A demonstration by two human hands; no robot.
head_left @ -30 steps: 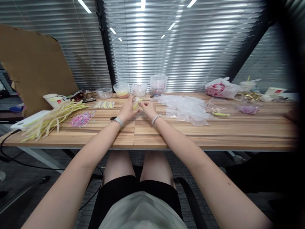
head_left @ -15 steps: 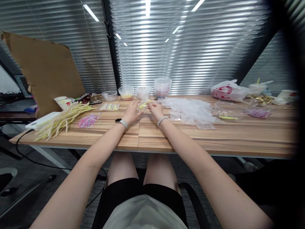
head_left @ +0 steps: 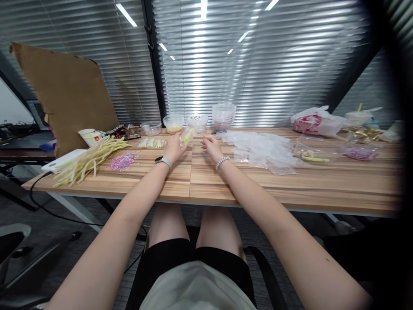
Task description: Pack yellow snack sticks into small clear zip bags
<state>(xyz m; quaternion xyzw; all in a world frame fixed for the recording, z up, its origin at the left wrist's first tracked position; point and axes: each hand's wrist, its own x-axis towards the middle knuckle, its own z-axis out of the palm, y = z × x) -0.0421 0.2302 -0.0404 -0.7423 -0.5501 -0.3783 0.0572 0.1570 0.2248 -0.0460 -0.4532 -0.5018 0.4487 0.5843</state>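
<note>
My left hand (head_left: 174, 147) is closed on a small clear bag (head_left: 187, 136) with yellow pieces in it, held above the wooden table near the bowls. A little to the right, my right hand (head_left: 211, 147) has its fingers pinched together, apart from the bag; whatever they hold, if anything, is too small to make out. Filled clear bags (head_left: 151, 143) lie flat left of my left hand. Beside my right hand spreads a pile of clear bags (head_left: 261, 148). Pink and purple small pieces (head_left: 122, 161) lie loose at the left.
Long yellow strips (head_left: 93, 158) lie over a white device (head_left: 63, 160) at the left, by paper cups (head_left: 90, 137) and a cardboard sheet (head_left: 64, 94). Clear bowls (head_left: 223, 115) line the back. A plastic bag (head_left: 318, 122) and tubs (head_left: 312, 149) stand at the right.
My left hand has moved slightly left with the bag. My right hand has come away from the bag, leaving a gap between the hands. The camera view has shifted a little.
</note>
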